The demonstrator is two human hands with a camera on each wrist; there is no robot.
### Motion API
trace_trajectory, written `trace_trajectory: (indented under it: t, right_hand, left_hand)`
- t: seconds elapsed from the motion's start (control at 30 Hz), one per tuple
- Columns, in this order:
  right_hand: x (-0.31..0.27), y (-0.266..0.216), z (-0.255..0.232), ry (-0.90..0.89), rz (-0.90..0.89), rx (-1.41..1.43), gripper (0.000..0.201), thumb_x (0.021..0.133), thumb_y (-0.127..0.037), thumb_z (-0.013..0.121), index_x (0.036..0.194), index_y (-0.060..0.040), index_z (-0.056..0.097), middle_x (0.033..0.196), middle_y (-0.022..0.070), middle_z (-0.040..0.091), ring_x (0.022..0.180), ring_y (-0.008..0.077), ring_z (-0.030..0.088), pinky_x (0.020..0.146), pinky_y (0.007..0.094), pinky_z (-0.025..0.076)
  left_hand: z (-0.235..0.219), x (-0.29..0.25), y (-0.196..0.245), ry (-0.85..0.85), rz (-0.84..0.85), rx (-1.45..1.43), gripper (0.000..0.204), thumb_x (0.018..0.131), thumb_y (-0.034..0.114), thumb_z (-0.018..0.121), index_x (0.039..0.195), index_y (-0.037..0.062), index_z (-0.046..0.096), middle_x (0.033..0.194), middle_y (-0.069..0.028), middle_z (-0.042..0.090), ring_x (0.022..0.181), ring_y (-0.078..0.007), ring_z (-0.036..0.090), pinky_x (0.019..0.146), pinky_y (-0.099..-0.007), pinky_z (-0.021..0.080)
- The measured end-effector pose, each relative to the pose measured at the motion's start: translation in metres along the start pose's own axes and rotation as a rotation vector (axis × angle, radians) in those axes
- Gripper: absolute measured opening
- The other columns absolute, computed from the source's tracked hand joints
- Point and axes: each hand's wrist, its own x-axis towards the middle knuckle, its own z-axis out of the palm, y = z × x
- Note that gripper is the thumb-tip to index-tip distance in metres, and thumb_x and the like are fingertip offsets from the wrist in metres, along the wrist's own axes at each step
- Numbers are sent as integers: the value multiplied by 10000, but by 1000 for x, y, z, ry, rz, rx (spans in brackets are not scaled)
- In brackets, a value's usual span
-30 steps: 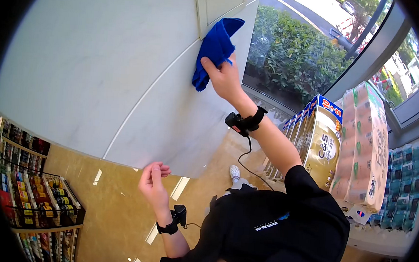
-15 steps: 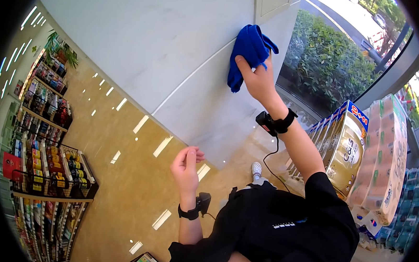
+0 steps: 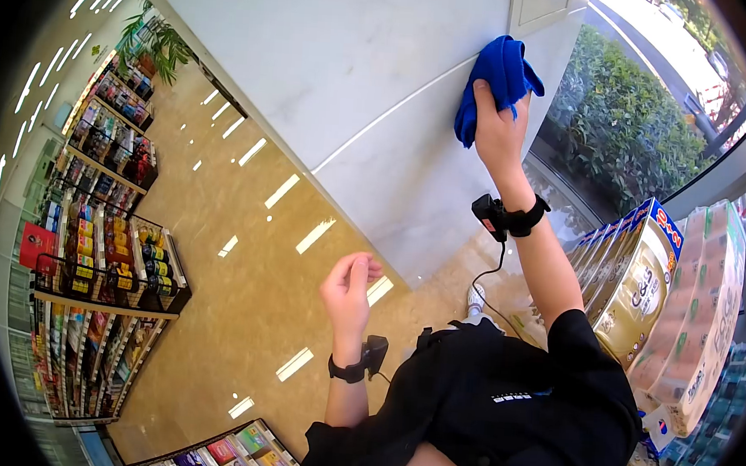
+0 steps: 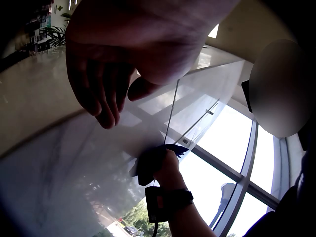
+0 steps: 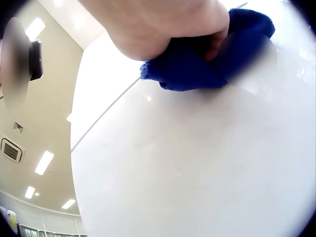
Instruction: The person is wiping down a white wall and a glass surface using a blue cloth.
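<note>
My right hand (image 3: 500, 138) grips a bunched blue cloth (image 3: 495, 74) against a white marble-patterned wall (image 3: 350, 52). The thumb lies over the cloth's near side in the head view. Curled fingers sink into its folds in the right wrist view, where the cloth (image 5: 182, 71) spreads over the glossy white surface. Below and to the left, my left hand (image 3: 348, 295) hangs in the air with loosely bent fingers and holds nothing. In the left wrist view those fingers (image 4: 106, 94) droop in front of the wall, with the dark cloth (image 4: 150, 163) farther off.
A thin groove (image 3: 393, 115) crosses the wall. Right of it stands a window with a hedge (image 3: 620, 111) outside. Toilet paper packs (image 3: 639, 288) are stacked beside my right arm. Stocked store shelves (image 3: 115, 256) line the left, and a display rack (image 3: 222, 459) stands at the bottom.
The head view has swung, showing more floor and shelves at left. The right hand holds the cloth lower relative to the framed panel. The left hand no longer overlaps the wall's bottom edge.
</note>
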Motion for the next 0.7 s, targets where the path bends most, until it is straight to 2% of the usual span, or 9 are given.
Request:
trace_trajectory:
  t: [0.13,0.23,0.3,0.43,0.5,0.53,0.63,0.7]
  right_hand:
    - [-13,-20,6,-32,42,81,264,833,-95,606,1075,10,593,1112,191,514,1025,329,477,895,385,382]
    - [-31,-34,12,-133,-54,3,256,821,-73,619,1060,15,593,1108,200,513,985,335,496,862,391,406]
    - [-43,-49,20,-178,26,217,268,795,-46,649,1051,16,597,1093,203,525,983,339,506,851,386,411]
    - [-63,-66,30,-255,-221,15,366,776,-86,695,1111,-1,575,1055,179,565,951,337,537,831,376,436]
    - [-78,-85,35,-273,-268,113,377,769,-84,688,1117,0,571,1066,186,559,936,345,552,778,362,467]
    - [-83,-91,34,-384,-192,179,374,749,-54,661,1109,1,577,1027,178,576,889,328,578,704,339,491]
    - [-93,-89,40,-488,-124,274,297,763,-48,687,1034,34,597,927,160,628,863,305,609,803,360,465]
    - [-90,-91,39,-452,-219,211,267,757,-28,670,1012,27,613,905,158,629,836,295,621,749,332,479]
  left_hand:
    - [1,0,-2,-20,8,-29,195,927,113,524,940,-56,622,792,-105,649,689,-155,623,649,-258,496]
    - [-2,0,-1,-33,4,-63,181,919,101,541,952,-57,622,804,-101,651,702,-146,619,669,-257,501]
    - [-4,-2,0,-32,10,-64,181,919,102,542,952,-56,623,804,-101,652,700,-148,618,668,-258,498]
    - [-13,-10,-6,-17,1,-60,182,917,101,541,953,-58,623,806,-109,654,699,-153,620,664,-263,494]
    - [-19,-14,-9,-7,-6,-78,182,916,99,540,954,-59,623,808,-112,655,700,-156,622,664,-264,493]
    - [-21,-17,-10,5,5,-70,191,919,110,536,949,-57,623,802,-113,654,693,-161,625,653,-263,492]
    - [-30,-24,-10,44,29,-50,209,925,133,528,938,-53,623,789,-115,655,677,-169,631,630,-260,489]
    - [-35,-29,-9,65,28,-51,208,924,134,530,938,-51,624,791,-114,656,676,-169,632,629,-260,489]
